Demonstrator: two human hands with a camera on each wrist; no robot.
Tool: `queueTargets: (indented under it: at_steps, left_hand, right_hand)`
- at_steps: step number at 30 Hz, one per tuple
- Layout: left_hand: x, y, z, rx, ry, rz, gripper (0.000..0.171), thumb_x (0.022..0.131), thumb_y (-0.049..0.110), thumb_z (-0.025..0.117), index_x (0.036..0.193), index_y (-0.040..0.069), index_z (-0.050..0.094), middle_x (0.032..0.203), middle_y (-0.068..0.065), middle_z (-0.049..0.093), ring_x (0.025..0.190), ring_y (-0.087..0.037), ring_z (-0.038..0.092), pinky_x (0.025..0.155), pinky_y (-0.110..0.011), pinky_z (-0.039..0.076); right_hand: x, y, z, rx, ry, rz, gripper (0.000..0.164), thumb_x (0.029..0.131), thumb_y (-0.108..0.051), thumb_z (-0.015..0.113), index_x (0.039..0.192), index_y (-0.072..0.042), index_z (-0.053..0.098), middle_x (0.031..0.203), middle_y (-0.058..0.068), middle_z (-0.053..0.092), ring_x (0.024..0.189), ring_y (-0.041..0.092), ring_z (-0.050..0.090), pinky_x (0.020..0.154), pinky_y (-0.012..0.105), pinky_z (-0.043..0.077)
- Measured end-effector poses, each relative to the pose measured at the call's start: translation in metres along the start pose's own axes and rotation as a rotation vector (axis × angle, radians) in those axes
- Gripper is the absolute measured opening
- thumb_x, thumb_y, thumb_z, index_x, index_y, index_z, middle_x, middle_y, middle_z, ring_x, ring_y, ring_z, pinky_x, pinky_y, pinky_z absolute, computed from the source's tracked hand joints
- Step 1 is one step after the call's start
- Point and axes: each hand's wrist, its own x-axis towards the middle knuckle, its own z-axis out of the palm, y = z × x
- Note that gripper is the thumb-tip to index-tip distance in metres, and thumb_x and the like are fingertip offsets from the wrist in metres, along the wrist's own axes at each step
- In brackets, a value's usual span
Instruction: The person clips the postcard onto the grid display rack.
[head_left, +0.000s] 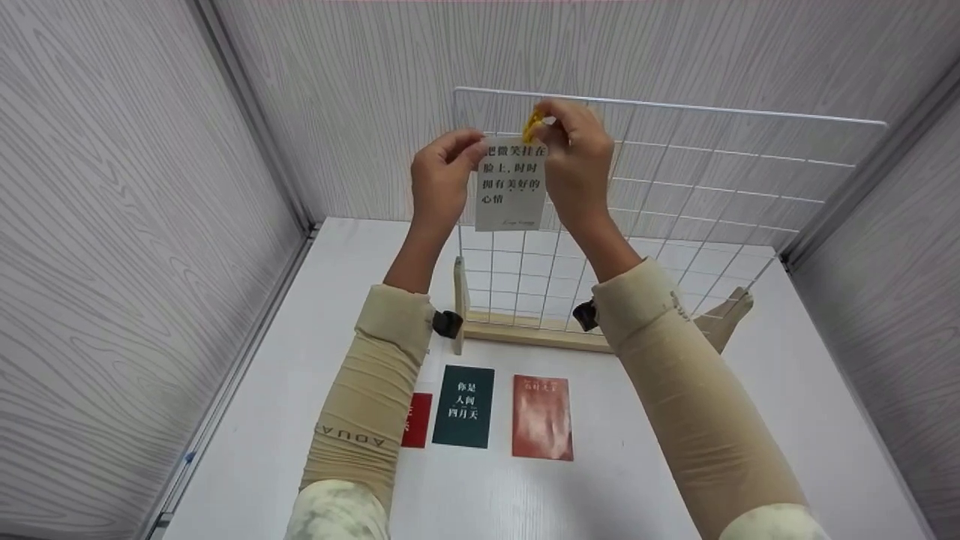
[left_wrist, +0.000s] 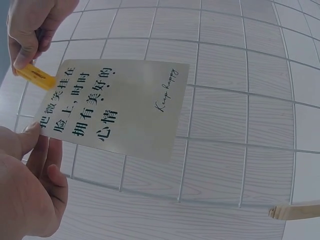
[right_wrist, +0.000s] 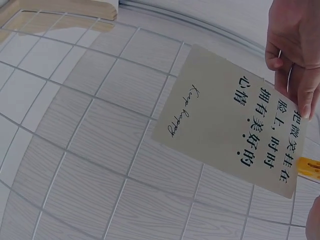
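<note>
Left hand [head_left: 441,180] pinches the card [head_left: 510,211], long axis downward! Right hand [head_left: 583,154] pinches the yellow clip [head_left: 533,126] at the card's top edge.

We see a pale card [head_left: 511,214], dark-lettered, and a yellow clip [left_wrist: 36,76]. Grey wood grain streaks the walls [head_left: 97,187] — our sleeves [head_left: 367,390] look beige, the mottled cloth [head_left: 337,514] perhaps greenish.

The head view looks forward and down; closer wrist views share the card [left_wrist: 125,107]
</note>
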Motion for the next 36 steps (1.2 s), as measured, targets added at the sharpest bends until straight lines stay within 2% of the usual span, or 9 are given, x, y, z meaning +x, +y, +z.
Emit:
queueTargets:
  at_steps: [7,13,22,31,36]
  left_hand:
    - [-0.0010,-0.0008,0.0007,0.016,0.017,0.008,0.024,0.097,0.027,0.068,0.113,0.010,0.073,0.103,-0.004,0.072,0.091,-0.013,0.064,0.081,-0.025,0.050]
    - [0.0002,-0.0018,0.0022,0.075,0.055,0.025,0.024,0.097,0.030,0.067,0.113,0.013,0.074,0.101,0.000,0.073,0.089,-0.011,0.065,0.079,-0.025,0.049]
    - [0.0007,0.0008,0.0059,0.153,0.081,0.010,0.025,0.099,0.034,0.064,0.115,0.017,0.074,0.102,0.003,0.073,0.090,-0.007,0.064,0.078,-0.024,0.047]
    - [-0.0006,0.0010,0.0088,0.168,0.087,-0.002,0.025,0.099,0.035,0.063,0.115,0.017,0.073,0.101,0.005,0.072,0.090,-0.005,0.063,0.077,-0.024,0.047]
    - [-0.0017,0.0023,0.0103,0.169,0.091,-0.007,0.024,0.100,0.034,0.063,0.115,0.018,0.073,0.102,0.005,0.072,0.091,-0.005,0.062,0.077,-0.023,0.047]
  right_hand:
    - [0.0021,-0.0033,0.0029,-0.011,-0.020,0.062,0.015,0.097,-0.001,0.062,0.106,-0.004,0.075,0.105,0.007,0.073,0.096,0.016,0.057,0.079,0.021,0.048]
    - [0.0044,-0.0064,0.0040,-0.010,-0.028,0.103,0.015,0.098,-0.004,0.063,0.106,-0.005,0.076,0.105,0.006,0.073,0.096,0.013,0.057,0.080,0.022,0.049]
    - [0.0053,-0.0072,0.0055,0.004,-0.019,0.147,0.012,0.097,-0.006,0.065,0.102,-0.005,0.076,0.101,0.005,0.072,0.092,0.013,0.055,0.077,0.020,0.046]
    - [0.0055,-0.0083,0.0075,-0.018,-0.015,0.152,0.016,0.097,-0.008,0.066,0.109,-0.007,0.076,0.104,0.005,0.073,0.096,0.011,0.058,0.081,0.019,0.048]
    - [0.0046,-0.0062,0.0084,-0.035,-0.012,0.109,0.019,0.097,-0.008,0.065,0.113,-0.007,0.076,0.106,0.005,0.074,0.097,0.013,0.060,0.082,0.021,0.048]
